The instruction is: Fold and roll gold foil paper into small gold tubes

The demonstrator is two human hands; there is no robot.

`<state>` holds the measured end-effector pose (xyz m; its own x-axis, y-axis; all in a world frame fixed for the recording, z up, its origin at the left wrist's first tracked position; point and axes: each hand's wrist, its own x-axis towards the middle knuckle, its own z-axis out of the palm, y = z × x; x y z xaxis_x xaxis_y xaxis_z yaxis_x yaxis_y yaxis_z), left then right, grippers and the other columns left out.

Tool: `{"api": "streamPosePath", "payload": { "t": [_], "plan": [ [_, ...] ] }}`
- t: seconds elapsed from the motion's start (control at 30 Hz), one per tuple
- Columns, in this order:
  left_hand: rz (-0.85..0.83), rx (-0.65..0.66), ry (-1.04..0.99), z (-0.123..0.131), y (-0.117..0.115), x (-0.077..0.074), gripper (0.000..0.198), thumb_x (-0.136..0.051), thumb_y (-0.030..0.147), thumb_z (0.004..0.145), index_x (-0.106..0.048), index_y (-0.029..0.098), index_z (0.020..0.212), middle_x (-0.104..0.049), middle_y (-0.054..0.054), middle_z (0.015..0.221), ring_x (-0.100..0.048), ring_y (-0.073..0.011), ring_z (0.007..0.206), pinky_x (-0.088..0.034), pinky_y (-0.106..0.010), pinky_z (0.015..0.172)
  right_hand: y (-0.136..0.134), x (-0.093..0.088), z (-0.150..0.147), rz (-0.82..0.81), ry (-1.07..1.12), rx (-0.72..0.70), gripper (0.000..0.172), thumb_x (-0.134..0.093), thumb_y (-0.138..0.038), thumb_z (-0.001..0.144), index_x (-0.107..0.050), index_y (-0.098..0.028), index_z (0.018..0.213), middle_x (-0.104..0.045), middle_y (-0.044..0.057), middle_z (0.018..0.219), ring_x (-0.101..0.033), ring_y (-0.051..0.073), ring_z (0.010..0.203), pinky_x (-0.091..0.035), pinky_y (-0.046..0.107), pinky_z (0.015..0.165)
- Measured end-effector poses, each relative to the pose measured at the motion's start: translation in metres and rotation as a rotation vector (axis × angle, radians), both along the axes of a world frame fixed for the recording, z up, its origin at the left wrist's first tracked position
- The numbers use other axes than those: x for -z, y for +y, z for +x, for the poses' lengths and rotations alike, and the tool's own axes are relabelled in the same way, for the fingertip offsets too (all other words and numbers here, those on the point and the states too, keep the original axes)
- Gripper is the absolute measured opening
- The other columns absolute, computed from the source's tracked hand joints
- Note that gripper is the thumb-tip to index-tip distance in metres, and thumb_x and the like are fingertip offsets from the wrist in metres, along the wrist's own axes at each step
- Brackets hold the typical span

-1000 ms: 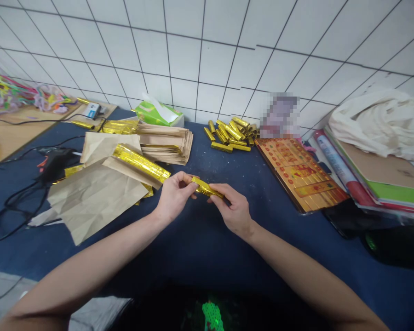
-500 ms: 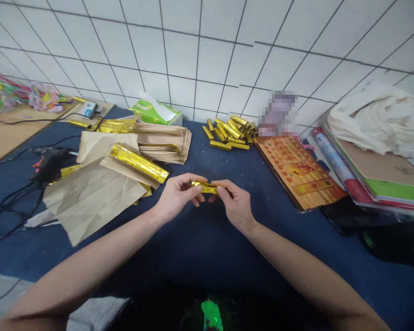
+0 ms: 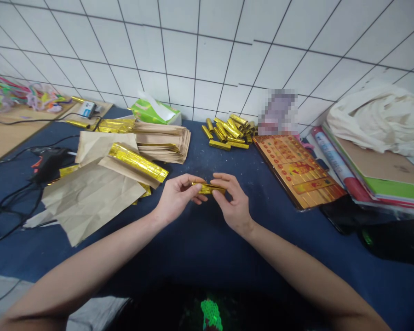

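Both hands hold one small gold foil roll [image 3: 207,188] above the dark blue table [image 3: 200,239]. My left hand [image 3: 176,196] pinches its left end between thumb and fingers. My right hand [image 3: 232,202] grips its right end, fingers curled over the top. The roll lies nearly level between them. A heap of several finished gold rolls [image 3: 227,131] lies further back near the tiled wall. To the left lie loose brown paper sheets [image 3: 89,195], some with gold foil faces [image 3: 138,162], and a stack of brown sheets [image 3: 163,142].
A glue gun [image 3: 50,162] with black cables lies at the left. A green tissue box [image 3: 152,112] stands by the wall. An orange-gold printed stack [image 3: 298,170] lies right of centre. Books, a rolled item and white cloth [image 3: 376,117] fill the right side.
The gold roll has turned from slanting down to the right to nearly level. My right hand's fingers have shifted up over its right end; both hands rose slightly.
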<state>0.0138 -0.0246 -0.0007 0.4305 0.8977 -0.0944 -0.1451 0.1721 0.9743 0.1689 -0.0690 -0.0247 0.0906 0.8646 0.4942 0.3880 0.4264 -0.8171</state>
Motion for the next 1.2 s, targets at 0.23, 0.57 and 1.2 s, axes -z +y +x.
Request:
{"api": "streamPosePath", "payload": {
  "t": [0.23, 0.57, 1.2],
  "plan": [
    [0.076, 0.037, 0.064, 0.001, -0.007, 0.004, 0.031, -0.063, 0.034, 0.073, -0.064, 0.011, 0.094, -0.067, -0.004, 0.078, -0.064, -0.0124, 0.065, -0.057, -0.025, 0.062, -0.002, 0.000, 0.001, 0.166, -0.321, 0.041, 0.014, -0.055, -0.019, 0.081, -0.065, -0.023, 0.089, -0.053, 0.009, 0.121, -0.050, 0.022, 0.111, -0.044, 0.044, 0.090],
    [0.404, 0.049, 0.359, 0.002, -0.010, 0.011, 0.029, -0.045, 0.014, 0.079, -0.065, 0.017, 0.100, -0.069, -0.003, 0.095, -0.065, -0.0146, 0.083, -0.055, -0.027, 0.075, -0.002, -0.006, -0.002, 0.198, -0.480, 0.157, 0.011, -0.062, -0.030, 0.075, -0.062, -0.019, 0.078, -0.059, 0.012, 0.113, -0.055, 0.024, 0.104, -0.045, 0.043, 0.088],
    [0.414, 0.014, 0.392, 0.002, -0.015, 0.017, 0.025, -0.043, 0.018, 0.083, -0.064, 0.019, 0.098, -0.068, -0.001, 0.081, -0.065, -0.0118, 0.066, -0.055, -0.024, 0.065, 0.002, 0.001, 0.000, 0.158, -0.382, 0.045, 0.011, -0.054, -0.024, 0.083, -0.062, -0.021, 0.077, -0.066, 0.007, 0.097, -0.061, 0.019, 0.091, -0.048, 0.040, 0.086]
  ]
}}
